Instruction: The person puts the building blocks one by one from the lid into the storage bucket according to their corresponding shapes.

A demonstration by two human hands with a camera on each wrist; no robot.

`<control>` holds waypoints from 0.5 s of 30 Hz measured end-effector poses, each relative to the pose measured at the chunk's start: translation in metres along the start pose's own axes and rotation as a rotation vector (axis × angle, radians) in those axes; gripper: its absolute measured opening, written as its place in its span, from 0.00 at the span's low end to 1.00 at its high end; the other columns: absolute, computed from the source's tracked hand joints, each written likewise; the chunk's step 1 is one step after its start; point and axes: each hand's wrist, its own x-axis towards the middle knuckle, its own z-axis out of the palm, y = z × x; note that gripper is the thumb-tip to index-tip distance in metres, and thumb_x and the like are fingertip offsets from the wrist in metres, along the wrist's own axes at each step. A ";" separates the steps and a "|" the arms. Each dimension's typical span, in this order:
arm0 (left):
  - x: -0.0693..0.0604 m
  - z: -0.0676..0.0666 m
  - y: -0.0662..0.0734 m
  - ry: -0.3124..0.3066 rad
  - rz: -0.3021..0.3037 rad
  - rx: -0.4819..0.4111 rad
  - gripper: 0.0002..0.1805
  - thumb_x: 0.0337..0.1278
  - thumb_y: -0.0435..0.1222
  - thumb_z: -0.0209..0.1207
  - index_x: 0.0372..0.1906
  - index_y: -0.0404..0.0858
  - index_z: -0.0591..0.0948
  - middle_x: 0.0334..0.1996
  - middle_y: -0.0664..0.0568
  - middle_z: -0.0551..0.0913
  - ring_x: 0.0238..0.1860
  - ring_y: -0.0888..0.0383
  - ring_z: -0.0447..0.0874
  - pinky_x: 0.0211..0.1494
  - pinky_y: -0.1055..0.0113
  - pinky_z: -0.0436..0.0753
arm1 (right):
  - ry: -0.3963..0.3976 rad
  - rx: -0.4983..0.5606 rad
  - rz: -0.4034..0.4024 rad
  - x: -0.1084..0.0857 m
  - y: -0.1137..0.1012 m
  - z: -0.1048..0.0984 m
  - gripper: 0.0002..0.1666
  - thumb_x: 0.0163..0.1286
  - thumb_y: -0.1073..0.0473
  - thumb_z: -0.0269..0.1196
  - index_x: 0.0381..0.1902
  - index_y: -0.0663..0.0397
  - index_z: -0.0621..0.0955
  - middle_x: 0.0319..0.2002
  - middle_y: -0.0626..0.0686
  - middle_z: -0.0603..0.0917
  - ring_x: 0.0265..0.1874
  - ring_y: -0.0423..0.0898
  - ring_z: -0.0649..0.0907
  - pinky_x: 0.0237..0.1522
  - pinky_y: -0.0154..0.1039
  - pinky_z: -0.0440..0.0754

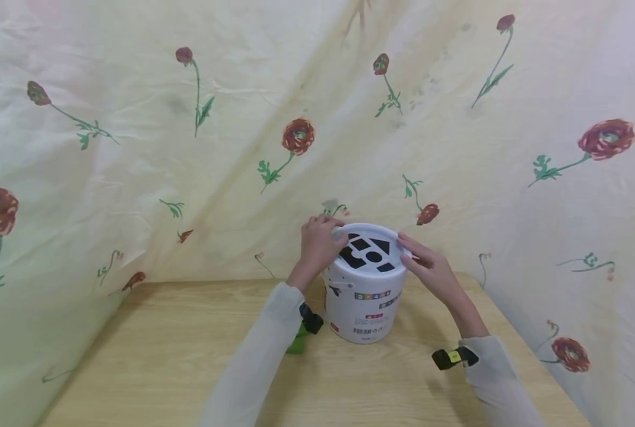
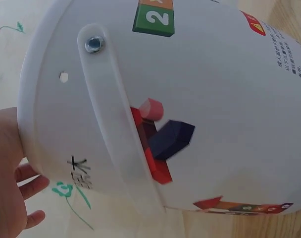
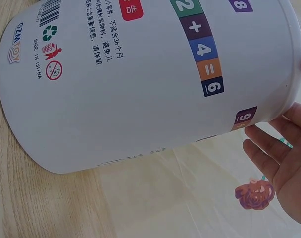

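A white bucket (image 1: 364,311) stands upright on the table, printed with coloured blocks and numbers. Its white lid (image 1: 394,251) has black shape-like openings. At the lid's left edge my left hand (image 1: 320,242) lies with its thumb reaching over the top; in the left wrist view its other visible fingers hang loosely past the rim, apart from the wall. My right hand (image 1: 434,270) touches the right side of the rim, its thumb nearer me. In the right wrist view, fairly straight fingers (image 3: 269,146) rest by the upper wall. The white handle (image 2: 108,114) hangs down the side.
A green object (image 1: 296,343) sits on the wooden table (image 1: 189,332) left of the bucket, partly hidden by my left forearm and wrist camera. Flower-printed cloth (image 1: 232,118) hangs behind the table and along both sides.
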 end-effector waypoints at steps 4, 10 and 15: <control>-0.006 -0.003 -0.009 0.042 -0.003 -0.097 0.17 0.69 0.47 0.59 0.58 0.47 0.84 0.58 0.49 0.82 0.58 0.49 0.76 0.67 0.50 0.74 | 0.001 -0.004 0.000 -0.001 0.001 0.001 0.30 0.79 0.50 0.57 0.76 0.45 0.69 0.79 0.51 0.64 0.76 0.58 0.66 0.55 0.16 0.69; -0.012 -0.007 -0.029 0.095 0.013 -0.152 0.18 0.69 0.45 0.59 0.58 0.45 0.85 0.58 0.48 0.82 0.59 0.48 0.77 0.66 0.49 0.76 | 0.005 -0.013 0.006 -0.001 0.000 0.001 0.31 0.79 0.49 0.57 0.76 0.45 0.69 0.79 0.51 0.64 0.76 0.58 0.66 0.55 0.16 0.68; -0.020 -0.013 -0.046 0.115 0.037 -0.189 0.18 0.68 0.43 0.61 0.58 0.43 0.84 0.58 0.46 0.81 0.59 0.46 0.76 0.66 0.47 0.75 | 0.004 -0.016 0.012 -0.001 0.000 0.000 0.31 0.79 0.48 0.57 0.76 0.45 0.69 0.79 0.51 0.64 0.77 0.58 0.66 0.55 0.15 0.68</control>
